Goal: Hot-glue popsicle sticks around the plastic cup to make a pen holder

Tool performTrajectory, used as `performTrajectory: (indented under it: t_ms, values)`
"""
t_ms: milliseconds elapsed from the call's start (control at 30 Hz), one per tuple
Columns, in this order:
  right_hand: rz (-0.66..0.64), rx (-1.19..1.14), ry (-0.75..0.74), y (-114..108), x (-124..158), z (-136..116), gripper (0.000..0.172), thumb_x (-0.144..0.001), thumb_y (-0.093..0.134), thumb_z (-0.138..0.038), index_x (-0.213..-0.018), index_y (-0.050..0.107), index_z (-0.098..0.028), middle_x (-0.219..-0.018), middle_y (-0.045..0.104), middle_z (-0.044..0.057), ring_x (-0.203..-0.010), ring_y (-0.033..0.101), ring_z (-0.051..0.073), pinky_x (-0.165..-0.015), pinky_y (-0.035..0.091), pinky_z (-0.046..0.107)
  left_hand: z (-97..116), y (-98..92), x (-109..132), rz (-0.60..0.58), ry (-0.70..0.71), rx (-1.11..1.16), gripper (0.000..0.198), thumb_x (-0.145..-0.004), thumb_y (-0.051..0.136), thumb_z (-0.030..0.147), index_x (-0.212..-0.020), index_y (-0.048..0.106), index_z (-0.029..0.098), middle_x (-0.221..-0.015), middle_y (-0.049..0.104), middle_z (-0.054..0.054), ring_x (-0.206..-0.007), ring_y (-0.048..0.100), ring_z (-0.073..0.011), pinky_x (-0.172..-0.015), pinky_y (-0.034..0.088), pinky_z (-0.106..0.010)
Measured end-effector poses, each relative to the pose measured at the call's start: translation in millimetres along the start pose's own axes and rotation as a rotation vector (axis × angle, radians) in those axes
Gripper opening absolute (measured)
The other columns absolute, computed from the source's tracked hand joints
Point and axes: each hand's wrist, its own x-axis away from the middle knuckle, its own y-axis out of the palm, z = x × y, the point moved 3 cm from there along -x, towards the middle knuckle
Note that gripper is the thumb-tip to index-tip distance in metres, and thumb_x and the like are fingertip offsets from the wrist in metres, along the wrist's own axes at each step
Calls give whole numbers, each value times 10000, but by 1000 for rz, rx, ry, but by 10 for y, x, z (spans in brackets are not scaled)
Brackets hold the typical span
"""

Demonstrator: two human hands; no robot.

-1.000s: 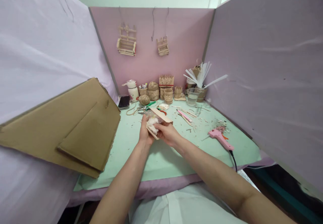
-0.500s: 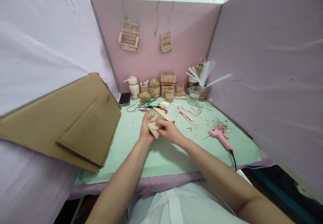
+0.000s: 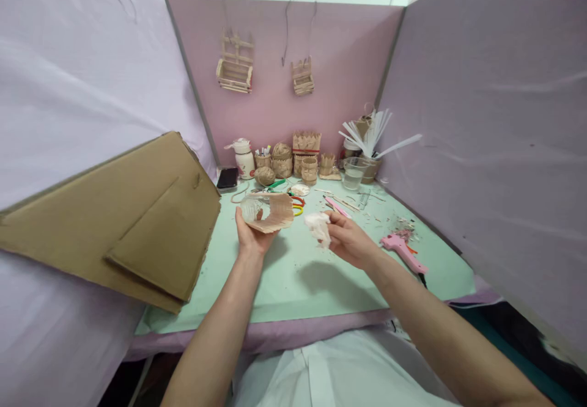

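My left hand holds up a small craft piece made of ice-cream sticks with a clear plastic part at its left end. My right hand is a little to the right of it, fingers pinched on a crumpled white wad, which looks like tissue or cotton. Both hands hover above the mint-green table mat. The two hands are apart from each other.
A large sheet of cardboard leans at the left. A pink glue gun lies at the right. Scissors and pliers, a phone, twine-wrapped pots, a glass of water and white strips line the back.
The hands were together on the stick piece. Now my right hand has drawn away to the right with the white wad, and my left hand has tilted the stick piece up.
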Motion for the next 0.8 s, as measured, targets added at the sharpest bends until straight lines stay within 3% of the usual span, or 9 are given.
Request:
performTrajectory:
  t_ms: [200, 300, 400, 567, 667, 800]
  values:
    - [-30, 599, 146, -462, 680, -470, 246, -752, 803, -366, -849, 671, -182, -727, 631, -9, -646, 539, 95, -612, 432, 222, 31, 55, 58, -123, -50, 97, 465, -885, 454, 570, -1095, 550, 166, -1105, 653, -170, -1027, 684, -333, -776, 602, -470]
    - [141, 509, 152, -654, 916, -580, 295, -727, 822, -410, -833, 641, -203, -718, 631, -19, -611, 540, 99, -564, 430, 226, -15, 85, 73, -193, -93, 63, 559, -896, 456, 648, -1165, 545, 166, -1185, 646, -180, -1070, 678, -329, -804, 604, -455]
    - [297, 292, 94, -697, 962, -571, 352, -657, 870, -372, -839, 607, -223, -667, 598, -58, -554, 519, 78, -526, 421, 212, -79, 82, 73, -231, -127, 25, 724, -850, 471, 750, -1270, 511, 161, -1258, 626, -196, -1100, 670, -341, -829, 599, -467]
    - [335, 126, 6, -440, 692, -507, 466, -625, 867, -309, -1010, 606, -277, -724, 619, -82, -572, 555, 77, -574, 469, 227, -211, 56, 84, -205, -165, -78, 768, -833, 500, 755, -1339, 497, 176, -1246, 645, -190, -1058, 681, -345, -836, 584, -494]
    - [262, 50, -119, -158, 445, -462, 517, -647, 827, -278, -1115, 613, -320, -879, 675, -58, -718, 628, 97, -678, 512, 245, -292, 66, 117, -189, -213, -126, 739, -869, 455, 735, -1348, 501, 174, -1182, 674, -180, -990, 697, -328, -826, 577, -494]
    - [144, 106, -224, 156, 104, -250, 416, -648, 785, -259, -1041, 649, -279, -978, 686, -18, -870, 653, 137, -821, 528, 288, -342, 94, 145, -226, -246, -134, 742, -888, 399, 739, -1325, 530, 153, -1136, 691, -182, -959, 701, -332, -802, 575, -496]
